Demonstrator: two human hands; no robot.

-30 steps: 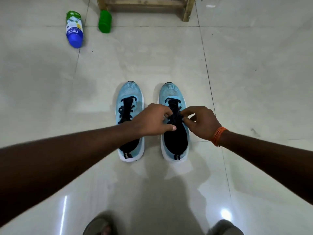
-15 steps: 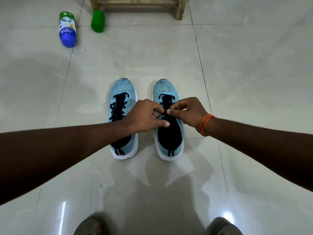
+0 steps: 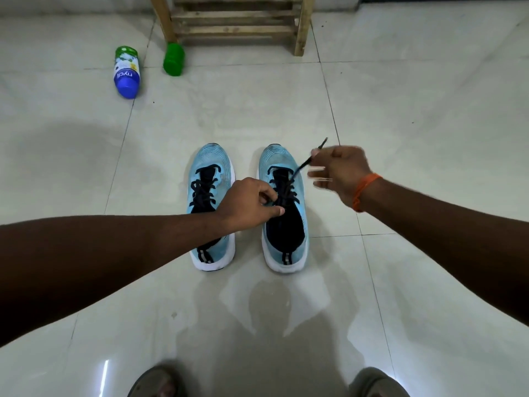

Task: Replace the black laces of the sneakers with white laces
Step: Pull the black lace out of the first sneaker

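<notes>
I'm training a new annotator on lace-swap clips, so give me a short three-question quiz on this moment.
1. Which hand lifts the black lace by its free end: A) left hand, B) right hand?
2. True or false: the right sneaker already carries white laces.
3. How many sneakers show black laces?
Key: 1 B; 2 false; 3 two.
</notes>
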